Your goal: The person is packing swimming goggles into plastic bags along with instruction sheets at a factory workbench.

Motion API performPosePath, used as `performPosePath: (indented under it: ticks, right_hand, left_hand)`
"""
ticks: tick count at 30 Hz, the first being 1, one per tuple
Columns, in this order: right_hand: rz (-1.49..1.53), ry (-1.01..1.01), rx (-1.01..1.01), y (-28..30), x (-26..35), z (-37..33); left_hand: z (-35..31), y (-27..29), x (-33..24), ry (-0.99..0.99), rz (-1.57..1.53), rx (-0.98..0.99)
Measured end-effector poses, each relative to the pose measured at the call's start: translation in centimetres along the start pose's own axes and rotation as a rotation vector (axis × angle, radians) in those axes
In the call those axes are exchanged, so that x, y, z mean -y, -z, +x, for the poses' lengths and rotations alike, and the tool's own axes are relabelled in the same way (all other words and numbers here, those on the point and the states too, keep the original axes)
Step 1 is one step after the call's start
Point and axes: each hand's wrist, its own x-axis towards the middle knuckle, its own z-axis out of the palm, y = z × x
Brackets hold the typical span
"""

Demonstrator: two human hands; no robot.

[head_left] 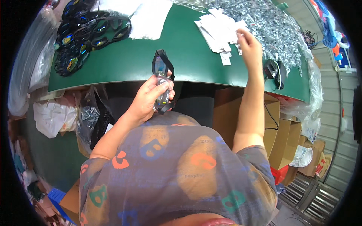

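The left hand's (146, 97) fingers clasp goggles (160, 67); the right hand's (251, 51), grip unclear, could scatter loosely piled cards (215, 33) by brushing them.

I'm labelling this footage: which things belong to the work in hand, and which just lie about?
Likely in the job:
black goggles, held by the left hand
white cards, near the right hand
goggle pile
glinting heap

Apparently lying about:
cardboard box
white plastic bag

Goggles (161, 65) show glossy plastic; the table (184, 49) is smooth, faintly shiny; cards (214, 33), matt paper; boxes (284, 147), matt cardboard.
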Motion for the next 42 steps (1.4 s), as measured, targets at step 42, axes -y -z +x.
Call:
performPosePath:
  ticks: [42]
  right_hand:
    - [0.448,0.241,0.218,-11.5,13.4,-7.4]
  left_hand:
    - [3.8,-0.3,-3.9,-0.36,0.271,-0.002]
